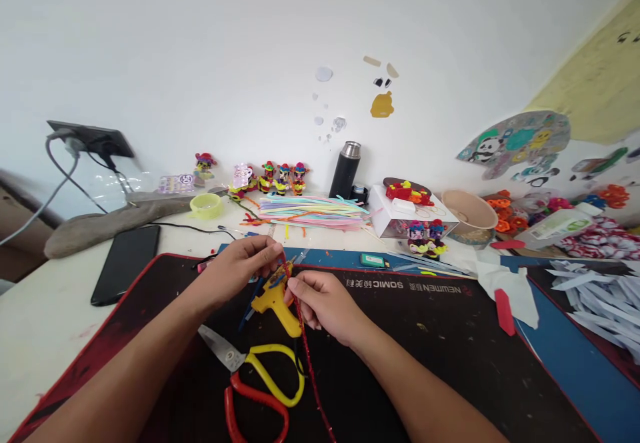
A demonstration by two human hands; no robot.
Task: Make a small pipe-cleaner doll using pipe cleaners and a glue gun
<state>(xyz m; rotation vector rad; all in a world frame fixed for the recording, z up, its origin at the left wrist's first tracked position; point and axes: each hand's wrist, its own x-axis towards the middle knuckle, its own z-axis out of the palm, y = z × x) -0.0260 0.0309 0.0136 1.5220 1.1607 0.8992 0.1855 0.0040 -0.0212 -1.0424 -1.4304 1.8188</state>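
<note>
A long red glittery pipe cleaner [311, 366] runs from between my hands down past the lower edge of the view. My left hand [250, 259] pinches its upper end with thumb and fingertips. A little lower and to the right, my right hand [320, 303] is closed on the same strand, thumb against fingers. Behind the strand lies a yellow hot glue gun [280, 308] on the black mat, its nozzle end partly hidden by my hands. Below my left wrist, scissors [235, 361] with one yellow and one red handle lie with blades pointing up left.
A black phone [126, 265] lies at left on the white table. Pastel pipe cleaners [313, 211], small dolls [283, 179] and a black thermos [346, 169] line the wall. A white box [380, 213] stands right of them. White paper strips [603, 306] pile up at far right.
</note>
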